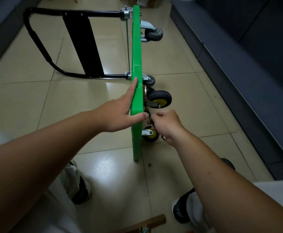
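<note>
Floor (87, 101): pale glossy tiles, with dark low furniture along both sides.
Cart deck (136, 64): the green platform stands on its long edge. Its long axis runs straight away from the person, with the underside facing right.
Handle (36, 42): a black tube frame folded out flat to the left of the deck, lying on the tiles.
Left hand (119, 113): fingers lie straight along the deck's left face and the thumb lies across its upper edge. It steadies the deck rather than clasping it.
Right hand (166, 125): fingers curl tightly round the tool, just right of the deck's near end.
Casters: 4 in all. 2 grey casters (154, 33) sit at the far end and 2 black ones with yellow hubs at the near end. The upper near caster (161, 99) is the one being worked on.
Tool (148, 113): small, dark and slim, probably a wrench. Its tip sits at the bracket of the upper near caster.
Key relation: the fastener lies up and to the left of the right hand's grip, hard against the deck's underside. The right hand is the nearer one, so any turning stroke probably swings in the narrow gap between the 2 yellow-hubbed wheels.
Ring (149, 165): a tiny dark ring lies loose on the tile near the deck's near corner.
Writing: no brand or label can be read.
</note>
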Motion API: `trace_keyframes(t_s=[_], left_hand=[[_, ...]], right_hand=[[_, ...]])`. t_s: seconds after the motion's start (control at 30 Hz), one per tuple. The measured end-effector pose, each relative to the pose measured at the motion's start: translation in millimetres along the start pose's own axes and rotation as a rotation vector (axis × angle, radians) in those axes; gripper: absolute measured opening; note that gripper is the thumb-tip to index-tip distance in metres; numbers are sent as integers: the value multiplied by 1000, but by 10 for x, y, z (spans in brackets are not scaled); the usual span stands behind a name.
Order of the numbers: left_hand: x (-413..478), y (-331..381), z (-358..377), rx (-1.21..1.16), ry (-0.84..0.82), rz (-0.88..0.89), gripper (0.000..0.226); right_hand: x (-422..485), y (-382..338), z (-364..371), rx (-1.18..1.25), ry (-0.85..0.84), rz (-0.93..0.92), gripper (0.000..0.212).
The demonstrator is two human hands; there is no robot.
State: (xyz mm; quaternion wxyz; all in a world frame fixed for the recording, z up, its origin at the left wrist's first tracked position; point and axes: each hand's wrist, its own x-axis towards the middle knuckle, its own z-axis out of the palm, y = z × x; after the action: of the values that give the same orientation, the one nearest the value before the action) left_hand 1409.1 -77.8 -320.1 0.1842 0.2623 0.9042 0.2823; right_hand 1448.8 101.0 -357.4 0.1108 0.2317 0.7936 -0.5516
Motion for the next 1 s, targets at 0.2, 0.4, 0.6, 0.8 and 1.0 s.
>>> trace_keyframes(t_s=[0.2,0.4,0.6,0.8,1.0], left_hand=[[3,-20,0,-6,5,19,110],[22,-4,20,9,7,9,110],[2,-21,25,6,21,8,110],[12,-32,41,1,30,24,107],[19,-51,26,9,16,40,110]], right_hand=[[35,1,33,22,-103,-47,28],[92,48,15,29,-191,-78,29],[67,132,47,85,-227,-110,24],[95,470,140,138,-186,-185,29],[337,742,294,150,-112,-302,33]])
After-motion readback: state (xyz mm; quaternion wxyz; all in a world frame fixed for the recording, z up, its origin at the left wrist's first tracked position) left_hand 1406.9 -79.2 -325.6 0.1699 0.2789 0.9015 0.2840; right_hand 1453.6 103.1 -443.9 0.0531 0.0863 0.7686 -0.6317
